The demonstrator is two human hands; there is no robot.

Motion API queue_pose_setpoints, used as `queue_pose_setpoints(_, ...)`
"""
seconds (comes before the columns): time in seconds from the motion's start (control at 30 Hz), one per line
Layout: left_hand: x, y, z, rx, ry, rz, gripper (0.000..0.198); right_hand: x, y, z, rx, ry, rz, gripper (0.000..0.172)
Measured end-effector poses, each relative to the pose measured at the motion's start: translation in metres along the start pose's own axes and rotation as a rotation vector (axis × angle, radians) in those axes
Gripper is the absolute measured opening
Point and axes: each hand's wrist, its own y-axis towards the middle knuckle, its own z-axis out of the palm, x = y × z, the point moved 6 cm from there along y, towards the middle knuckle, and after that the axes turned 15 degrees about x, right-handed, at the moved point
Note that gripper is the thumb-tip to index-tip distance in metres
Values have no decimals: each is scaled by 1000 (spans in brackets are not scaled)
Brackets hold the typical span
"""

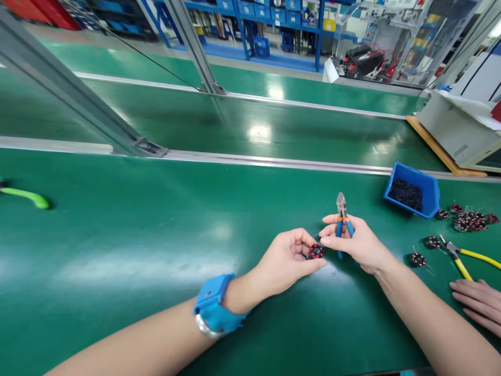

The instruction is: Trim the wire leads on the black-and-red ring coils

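Between the thumb and fingers of my left hand is a small round coil, black with red windings. A blue band circles that wrist. My right hand is wrapped round the diagonal cutters, which have blue and orange handles and point away from me. Its thumb and fingertips are close to the coil, near a tiny dark piece that is too small to make out. Both hands are over the green table.
At the right, a blue bin holds dark thin pieces. Beside it lie several wound coils and yellow-handled pliers. Another person's hand rests at the right edge. A green handle lies far left. Metal posts rise behind.
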Motion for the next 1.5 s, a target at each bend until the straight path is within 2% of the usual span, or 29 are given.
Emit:
queue_pose_setpoints(0.13,2,0,6,45,-57,-38,33,1,0,2,-46,-78,-16,41)
queue_pose_setpoints(0.23,5,-1,10,76,-88,-80,33,2,-1,-7,-94,-34,-37,46)
queue_pose_setpoints(0.33,5,-1,10,76,-106,-83,32,4,-3,-6,-45,-29,-11,51)
queue_pose_setpoints(0.4,4,-1,11,82,-111,-75,32,4,-2,1,16,-67,8,46)
queue_pose_setpoints(0.47,3,-2,12,105,-104,-79,32,5,-1,4,20,-96,3,40)
queue_pose_setpoints(0.63,2,-3,13,124,-73,-98,29,3,-5,-17,-91,-32,5,48)
queue_pose_setpoints(0.73,1,-3,12,102,-78,-77,30,1,-14,-21,-11,-48,70,48)
queue_pose_setpoints(0.87,1,-2,13,134,-96,-73,31,2,-17,-8,64,-146,82,38)
queue_pose_setpoints(0.97,1,-3,15,182,-126,-89,36,5,-15,-6,30,-189,47,34)
queue_pose_setpoints(1.07,2,-6,18,236,-148,-142,40,7,-22,-18,12,-184,31,36)
queue_pose_setpoints(1.23,-1,-12,21,279,-87,-208,39,-1,-49,-25,252,-219,133,39)
queue_pose_setpoints(1.33,-9,-14,8,193,198,-111,30,-2,-63,-21,280,-349,157,39)
queue_pose_setpoints(1.43,-28,-22,-19,-60,703,113,21,5,-70,-7,272,-475,103,21)
queue_pose_setpoints(1.5,-34,-28,-36,-199,915,183,24,12,-72,2,282,-516,53,14)
